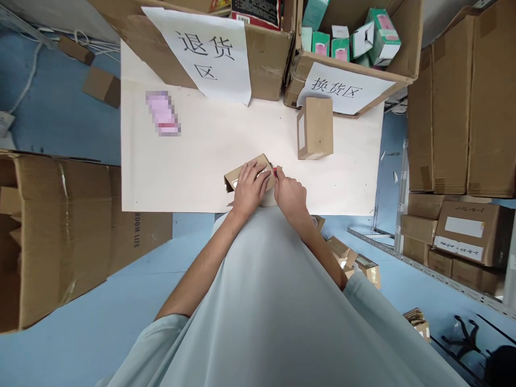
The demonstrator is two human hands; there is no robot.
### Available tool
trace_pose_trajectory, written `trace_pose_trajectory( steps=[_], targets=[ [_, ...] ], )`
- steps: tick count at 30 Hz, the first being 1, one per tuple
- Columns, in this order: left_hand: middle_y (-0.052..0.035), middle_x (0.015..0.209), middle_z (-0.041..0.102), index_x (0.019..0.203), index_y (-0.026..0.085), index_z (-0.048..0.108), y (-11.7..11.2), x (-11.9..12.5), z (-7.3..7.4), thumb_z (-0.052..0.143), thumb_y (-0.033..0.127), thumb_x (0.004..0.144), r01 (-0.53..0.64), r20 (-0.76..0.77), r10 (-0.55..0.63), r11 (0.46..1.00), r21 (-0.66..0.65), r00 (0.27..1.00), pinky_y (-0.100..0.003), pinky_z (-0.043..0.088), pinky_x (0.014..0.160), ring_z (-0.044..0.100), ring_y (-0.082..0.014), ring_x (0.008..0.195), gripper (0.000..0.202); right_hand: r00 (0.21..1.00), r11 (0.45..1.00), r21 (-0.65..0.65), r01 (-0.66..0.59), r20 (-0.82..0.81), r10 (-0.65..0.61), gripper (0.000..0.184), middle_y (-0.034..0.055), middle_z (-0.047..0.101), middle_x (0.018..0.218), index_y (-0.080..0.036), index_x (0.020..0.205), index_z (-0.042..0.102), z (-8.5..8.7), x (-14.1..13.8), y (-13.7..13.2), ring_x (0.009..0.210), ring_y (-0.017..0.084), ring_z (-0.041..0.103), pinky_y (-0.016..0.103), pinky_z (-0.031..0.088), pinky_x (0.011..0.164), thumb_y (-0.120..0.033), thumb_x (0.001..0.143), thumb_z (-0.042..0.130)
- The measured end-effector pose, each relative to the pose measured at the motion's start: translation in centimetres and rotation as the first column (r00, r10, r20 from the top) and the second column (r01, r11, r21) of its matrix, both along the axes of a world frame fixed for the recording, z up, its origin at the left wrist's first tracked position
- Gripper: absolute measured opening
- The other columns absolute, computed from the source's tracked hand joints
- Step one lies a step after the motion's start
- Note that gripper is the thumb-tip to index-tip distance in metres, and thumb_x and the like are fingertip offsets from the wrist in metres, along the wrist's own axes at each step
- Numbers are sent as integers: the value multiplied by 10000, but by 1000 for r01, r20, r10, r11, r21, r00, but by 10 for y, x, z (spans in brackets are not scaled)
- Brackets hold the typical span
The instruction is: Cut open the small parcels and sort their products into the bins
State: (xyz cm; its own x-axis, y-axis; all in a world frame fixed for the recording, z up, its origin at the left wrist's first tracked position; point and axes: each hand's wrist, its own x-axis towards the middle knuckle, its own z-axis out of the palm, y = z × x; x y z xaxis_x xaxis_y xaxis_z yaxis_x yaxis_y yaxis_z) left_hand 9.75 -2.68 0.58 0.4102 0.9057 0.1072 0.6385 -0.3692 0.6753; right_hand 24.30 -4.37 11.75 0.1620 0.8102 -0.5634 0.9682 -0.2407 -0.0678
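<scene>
A small cardboard box (264, 160) lies on the white table (193, 177) near its front edge, close against my body. My left hand (250, 188) rests over the box with its fingers stretched across the top, pressing it down. At the box's right end my right hand (291, 194) is closed around a small red tool, perhaps a box cutter (274, 172); only its tip shows past the fingers. A closed brown carton (318, 129) stands upright behind and to the right of my hands.
Two large open cartons with paper signs line the table's back: the left carton (266, 59) and the right carton (407, 64), which contains green boxes (382, 37). A pixelated pink item (163, 113) lies at left. A big carton (80, 231) and shelved boxes (463, 231) flank the table.
</scene>
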Motion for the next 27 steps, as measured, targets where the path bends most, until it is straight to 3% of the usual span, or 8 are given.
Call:
trace_pose_trajectory(
  steps=[5, 9, 11, 13, 17, 20, 24, 27],
  targets=[
    [-120, 1534, 731, 1330, 266, 743, -1, 0, 0, 467, 356, 1193, -1, 11, 1, 1000, -16, 1000, -675, 326, 1430, 522, -326, 1655, 322, 999, 999, -17, 31, 28, -30, 608, 184, 853, 1219, -210, 1806, 392, -6, 8, -13, 1145, 306, 823, 382, 603, 967, -197, 1202, 318],
    [-125, 1538, 728, 1337, 263, 740, -1, 0, -4, 457, 360, 1200, -7, 26, 7, 1000, 0, 1000, -669, 319, 1433, 519, -325, 1657, 329, 995, 988, 123, 96, -16, -95, 589, 155, 847, 1288, -237, 1815, 374, -19, 32, -33, 1118, 306, 810, 374, 593, 967, -325, 1241, 279],
    [-125, 1525, 736, 1332, 260, 744, -1, 0, -8, 463, 360, 1199, -12, 41, 12, 1000, 16, 999, -664, 318, 1434, 525, -328, 1651, 327, 981, 954, 228, 194, -44, -189, 598, 157, 827, 1360, -237, 1818, 368, -37, 53, -42, 1140, 316, 801, 374, 585, 970, -342, 1241, 255],
    [-127, 1516, 739, 1332, 258, 747, 0, 0, -13, 476, 348, 1192, -11, 57, 10, 1000, 25, 998, -660, 312, 1437, 526, -331, 1649, 318, 959, 926, 251, 283, -54, -278, 598, 182, 817, 1369, -209, 1804, 402, -64, 76, -48, 1144, 336, 797, 387, 578, 976, -335, 1229, 297],
    [-131, 1510, 739, 1336, 252, 755, 0, 1, -20, 492, 328, 1181, -4, 85, 0, 999, 39, 996, -653, 309, 1440, 519, -336, 1652, 315, 909, 906, 94, 414, 16, -417, 621, 235, 758, 1429, -150, 1815, 372, -126, 114, -57, 1252, 365, 763, 415, 568, 1024, -311, 1216, 367],
    [-128, 1496, 745, 1316, 253, 768, 2, 1, -19, 495, 325, 1177, 3, 119, -9, 999, 48, 993, -644, 325, 1433, 529, -337, 1644, 315, 891, 892, 3, 452, 54, -451, 668, 290, 679, 1506, -102, 1819, 343, -154, 127, -64, 1326, 379, 738, 434, 568, 1064, -278, 1185, 461],
    [-131, 1528, 732, 1359, 257, 762, 3, -12, -8, 525, 360, 1169, -37, 196, 30, 999, 36, 980, -606, 386, 1401, 568, -331, 1607, 320, 899, 900, 39, 435, 30, -436, 665, 317, 629, 1544, -56, 1766, 420, -156, 125, -59, 1418, 395, 684, 471, 544, 1151, -220, 1129, 520],
    [-134, 1558, 715, 1400, 254, 750, -1, -38, -2, 555, 432, 1168, -228, 252, 218, 974, 9, 943, -575, 407, 1385, 576, -324, 1588, 351, 920, 895, 225, 385, -166, -354, 623, 291, 658, 1496, -65, 1723, 483, -141, 109, -38, 1367, 380, 696, 498, 548, 1172, -345, 1166, 472]
  ],
)
